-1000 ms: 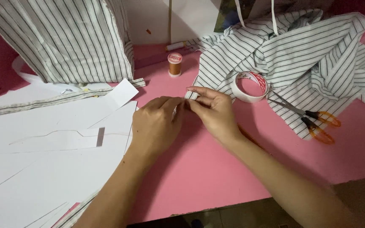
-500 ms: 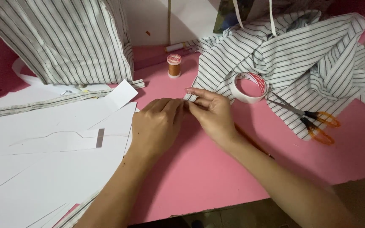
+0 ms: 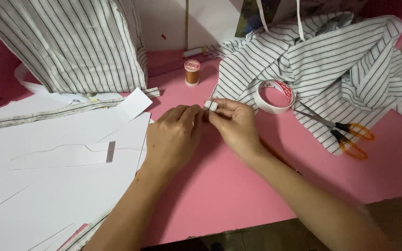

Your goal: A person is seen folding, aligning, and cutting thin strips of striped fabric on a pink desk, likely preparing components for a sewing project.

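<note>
My left hand (image 3: 175,135) and my right hand (image 3: 233,123) meet over the pink table (image 3: 224,195), fingertips together. Between them they pinch a small strip of white striped fabric (image 3: 210,105), which sticks up just above the fingers. Most of the strip is hidden inside the fingers. A roll of white tape (image 3: 275,96) lies just right of my right hand. Orange-handled scissors (image 3: 345,135) rest further right, partly on striped cloth.
White paper pattern sheets (image 3: 47,172) cover the left of the table. A striped fabric panel (image 3: 70,42) lies at the back left, and a crumpled striped shirt piece (image 3: 340,56) at the back right. An orange thread spool (image 3: 192,72) stands behind my hands.
Both hands stay together on the small strip with only slight finger shifts. Nothing else has moved.
</note>
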